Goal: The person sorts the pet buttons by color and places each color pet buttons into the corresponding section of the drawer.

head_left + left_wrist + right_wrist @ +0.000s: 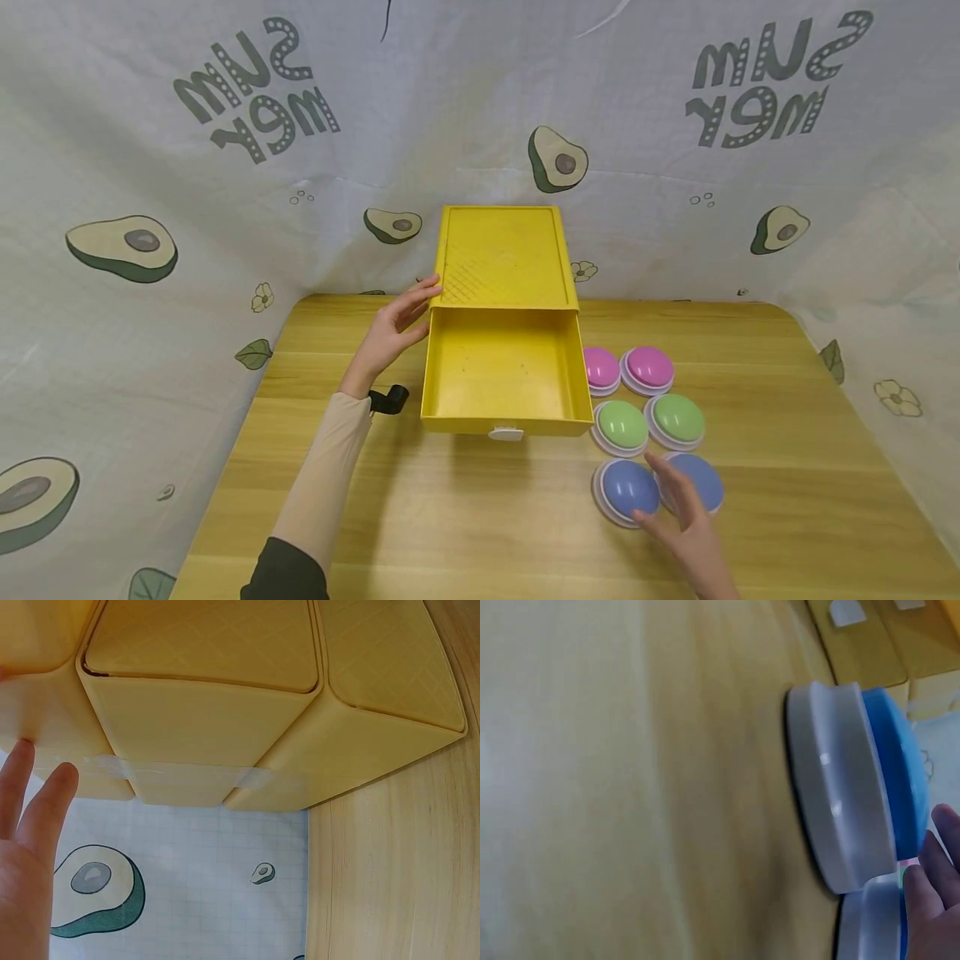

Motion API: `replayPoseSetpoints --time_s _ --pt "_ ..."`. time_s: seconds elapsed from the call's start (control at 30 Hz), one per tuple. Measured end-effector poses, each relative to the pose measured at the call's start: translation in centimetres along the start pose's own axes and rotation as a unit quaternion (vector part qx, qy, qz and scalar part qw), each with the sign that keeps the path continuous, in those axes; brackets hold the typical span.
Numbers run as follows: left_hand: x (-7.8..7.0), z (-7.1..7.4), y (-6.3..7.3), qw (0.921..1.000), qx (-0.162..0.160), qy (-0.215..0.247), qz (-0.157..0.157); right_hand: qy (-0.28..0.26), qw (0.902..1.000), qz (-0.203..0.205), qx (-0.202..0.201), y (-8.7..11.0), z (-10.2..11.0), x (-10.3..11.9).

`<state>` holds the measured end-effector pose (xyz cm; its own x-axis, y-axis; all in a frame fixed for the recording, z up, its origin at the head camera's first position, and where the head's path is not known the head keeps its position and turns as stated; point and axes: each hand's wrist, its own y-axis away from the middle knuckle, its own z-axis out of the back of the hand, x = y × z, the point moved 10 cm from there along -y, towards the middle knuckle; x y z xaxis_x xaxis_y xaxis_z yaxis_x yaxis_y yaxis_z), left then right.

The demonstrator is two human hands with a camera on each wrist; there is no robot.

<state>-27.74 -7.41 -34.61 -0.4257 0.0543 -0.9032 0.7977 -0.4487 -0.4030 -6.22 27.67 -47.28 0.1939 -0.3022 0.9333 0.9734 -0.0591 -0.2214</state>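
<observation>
A yellow drawer cabinet (pixel 506 250) stands on the table with its top drawer (pixel 495 375) pulled out and nothing inside it. My left hand (pixel 397 325) rests with relaxed fingers against the cabinet's left side, near the top edge. In the left wrist view, clear tape (pixel 184 772) runs across the stacked yellow units. To the right, my right hand (pixel 690 533) hovers with spread fingers over two blue dome buttons on white bases. Its thumb overlaps the left blue button (pixel 628 486); its fingers cover part of the right blue button (pixel 697 479).
Behind the blue pair sit two green buttons (pixel 622 425) and two pink buttons (pixel 650 367), beside the cabinet. The wooden table (pixel 795 467) meets a white avocado-print cloth (pixel 637 233) at the back and sides. A white handle (pixel 506 434) juts from the drawer front.
</observation>
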Motion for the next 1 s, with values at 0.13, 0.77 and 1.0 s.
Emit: replayPoseSetpoints --time_s 0.13,0.77,1.0 --pt "0.1 0.1 -0.1 1.0000 0.004 0.000 -0.003 0.046 0.9989 -0.004 -0.009 0.2 -0.3 -0.8" --pt "1.5 0.7 -0.4 0.9999 0.006 0.010 -0.008 0.174 0.9841 -0.030 -0.017 -0.2 -1.6 -1.8" --pt "2.9 1.1 -0.5 0.9997 0.005 0.010 -0.023 0.192 0.9789 -0.060 -0.035 -0.3 -1.2 -1.9"
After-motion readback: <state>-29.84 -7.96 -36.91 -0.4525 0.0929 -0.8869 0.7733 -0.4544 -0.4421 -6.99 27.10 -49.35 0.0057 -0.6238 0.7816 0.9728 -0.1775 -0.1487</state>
